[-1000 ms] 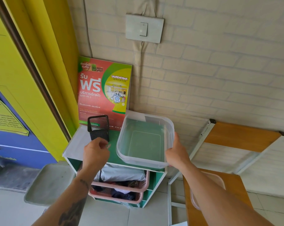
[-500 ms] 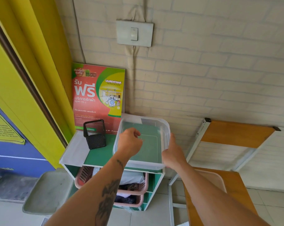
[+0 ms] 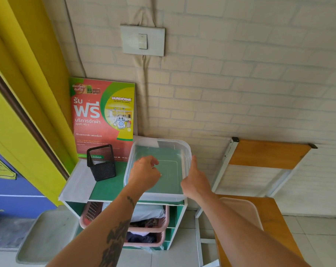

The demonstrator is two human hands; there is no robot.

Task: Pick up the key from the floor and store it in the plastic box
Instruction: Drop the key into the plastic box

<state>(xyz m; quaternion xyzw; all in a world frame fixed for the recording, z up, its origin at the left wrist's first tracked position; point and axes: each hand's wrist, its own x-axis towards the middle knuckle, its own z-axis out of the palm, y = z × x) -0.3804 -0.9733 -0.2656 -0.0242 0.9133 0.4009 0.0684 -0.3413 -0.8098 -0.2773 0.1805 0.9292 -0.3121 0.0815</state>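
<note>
A clear plastic box (image 3: 164, 141) without a lid stands on the green top of a small shelf unit (image 3: 107, 189). My left hand (image 3: 144, 174) hovers over the box's left half, fingers curled down into it. A small metallic glint at the fingertips looks like the key (image 3: 156, 169); most of it is hidden by the fingers. My right hand (image 3: 196, 180) grips the box's right rim, thumb pointing up along the edge.
A black mesh pen holder (image 3: 101, 163) stands left of the box, with a red poster (image 3: 103, 118) leaning on the brick wall behind. Pink baskets (image 3: 149, 226) fill the shelves. To the right is a wooden chair (image 3: 267, 154) with a translucent lid (image 3: 244, 211) on it. A grey tray (image 3: 45, 236) lies lower left.
My left hand has moved right from beside the pen holder to over the box and lowered into it. The right hand has stayed on the box's right rim.
</note>
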